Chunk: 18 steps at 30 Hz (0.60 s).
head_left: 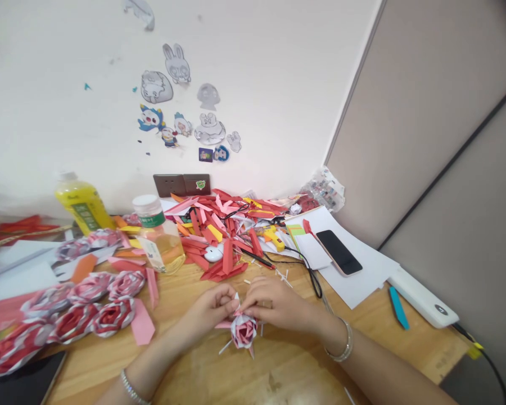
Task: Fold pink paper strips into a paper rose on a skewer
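Note:
A pink and white paper rose (243,331) is held just above the wooden table, with loose strip ends sticking out around it. My left hand (219,304) pinches the rose's upper left side between thumb and fingers. From the other side, my right hand (270,299) closes on the paper at the rose's top edge, the fingertips of both hands almost meeting at a white paper tip. A finished-looking row of red, pink and white paper roses (114,316) lies to the left. Beside them rests a flat pink folded strip (142,323).
Behind my hands is a heap of red and pink folded strips (227,256). A yellow glue gun (274,238), phone (339,251) and white desk lamp (424,297) are on the right. A jar (162,242) and yellow drink bottle (84,203) stand at left.

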### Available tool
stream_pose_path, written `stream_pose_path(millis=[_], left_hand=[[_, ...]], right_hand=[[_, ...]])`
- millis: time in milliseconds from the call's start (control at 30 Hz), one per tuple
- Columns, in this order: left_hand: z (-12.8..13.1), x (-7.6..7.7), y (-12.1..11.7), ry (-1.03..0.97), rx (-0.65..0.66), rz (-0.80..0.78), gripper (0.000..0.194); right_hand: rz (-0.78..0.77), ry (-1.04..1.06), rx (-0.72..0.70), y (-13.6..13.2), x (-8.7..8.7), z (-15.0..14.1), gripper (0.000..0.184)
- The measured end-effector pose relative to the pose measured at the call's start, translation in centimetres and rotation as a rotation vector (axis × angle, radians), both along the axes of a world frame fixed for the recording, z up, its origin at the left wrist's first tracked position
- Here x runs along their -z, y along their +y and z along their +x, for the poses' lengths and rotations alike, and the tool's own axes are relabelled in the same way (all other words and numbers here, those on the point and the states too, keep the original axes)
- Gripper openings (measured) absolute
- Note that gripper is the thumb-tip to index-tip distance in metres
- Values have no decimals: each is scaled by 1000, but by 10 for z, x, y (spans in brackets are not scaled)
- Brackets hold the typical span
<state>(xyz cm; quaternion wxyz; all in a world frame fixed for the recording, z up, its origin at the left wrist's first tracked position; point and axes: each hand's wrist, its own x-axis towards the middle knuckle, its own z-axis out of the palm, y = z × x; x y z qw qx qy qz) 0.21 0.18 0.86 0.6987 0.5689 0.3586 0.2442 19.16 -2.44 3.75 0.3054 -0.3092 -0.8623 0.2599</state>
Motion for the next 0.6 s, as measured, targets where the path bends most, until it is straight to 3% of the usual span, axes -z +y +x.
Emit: stream_pose_path(millis=[300, 600], left_hand=[[3, 4, 2, 36, -27, 29, 49], [4, 8, 2, 27, -70, 46, 52]], right_hand=[[-80, -140, 35, -2, -3, -3, 27], [171, -191, -41, -4, -3, -5, 28]])
